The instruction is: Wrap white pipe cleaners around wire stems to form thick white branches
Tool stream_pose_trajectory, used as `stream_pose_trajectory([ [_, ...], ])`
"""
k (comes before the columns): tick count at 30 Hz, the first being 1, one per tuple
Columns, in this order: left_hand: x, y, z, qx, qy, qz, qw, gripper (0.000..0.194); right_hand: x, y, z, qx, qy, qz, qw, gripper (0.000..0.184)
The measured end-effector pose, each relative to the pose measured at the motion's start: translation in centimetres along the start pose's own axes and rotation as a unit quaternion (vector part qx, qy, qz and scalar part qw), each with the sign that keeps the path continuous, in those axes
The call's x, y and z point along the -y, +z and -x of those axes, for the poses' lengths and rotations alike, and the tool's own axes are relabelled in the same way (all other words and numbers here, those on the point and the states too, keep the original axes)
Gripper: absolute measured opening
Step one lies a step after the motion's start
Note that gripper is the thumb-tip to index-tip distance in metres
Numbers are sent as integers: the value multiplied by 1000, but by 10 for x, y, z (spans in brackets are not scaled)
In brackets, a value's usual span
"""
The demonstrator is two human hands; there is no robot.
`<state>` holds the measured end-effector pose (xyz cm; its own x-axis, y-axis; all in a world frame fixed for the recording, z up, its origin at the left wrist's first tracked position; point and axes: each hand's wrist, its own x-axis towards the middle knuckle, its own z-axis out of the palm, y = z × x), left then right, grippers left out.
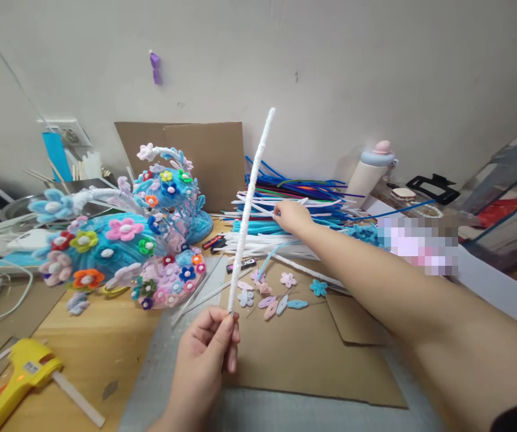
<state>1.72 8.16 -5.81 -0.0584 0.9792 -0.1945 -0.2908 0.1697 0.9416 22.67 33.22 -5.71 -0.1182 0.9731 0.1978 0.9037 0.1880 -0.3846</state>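
My left hand is closed round the lower end of a long stick wrapped in white pipe cleaner. The stick stands nearly upright, leaning slightly right at its top. My right hand reaches across to the pile of pipe cleaners by the wall, its fingertips pinched on a white pipe cleaner. Blue pipe cleaners and white pipe cleaners lie in bundles beneath it. Small pipe-cleaner flowers and leaf shapes rest between my hands on a cardboard sheet.
Flower-covered pipe-cleaner pieces stand at the left. A yellow glue gun lies at the front left, a glue stick in its back. A white bottle and a black hair clip are at the back right. Cardboard leans on the wall.
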Motion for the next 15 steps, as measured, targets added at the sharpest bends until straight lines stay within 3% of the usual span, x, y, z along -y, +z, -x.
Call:
stream_pose_trajectory([
  [6, -4, 2, 3, -2, 0, 16, 1000, 30, -1, -2, -6, -47, 52, -67, 995, 28],
  [15, -5, 3, 4, -2, 15, 20, 1000, 29, 0, -45, -19, -189, 56, -253, 947, 18],
])
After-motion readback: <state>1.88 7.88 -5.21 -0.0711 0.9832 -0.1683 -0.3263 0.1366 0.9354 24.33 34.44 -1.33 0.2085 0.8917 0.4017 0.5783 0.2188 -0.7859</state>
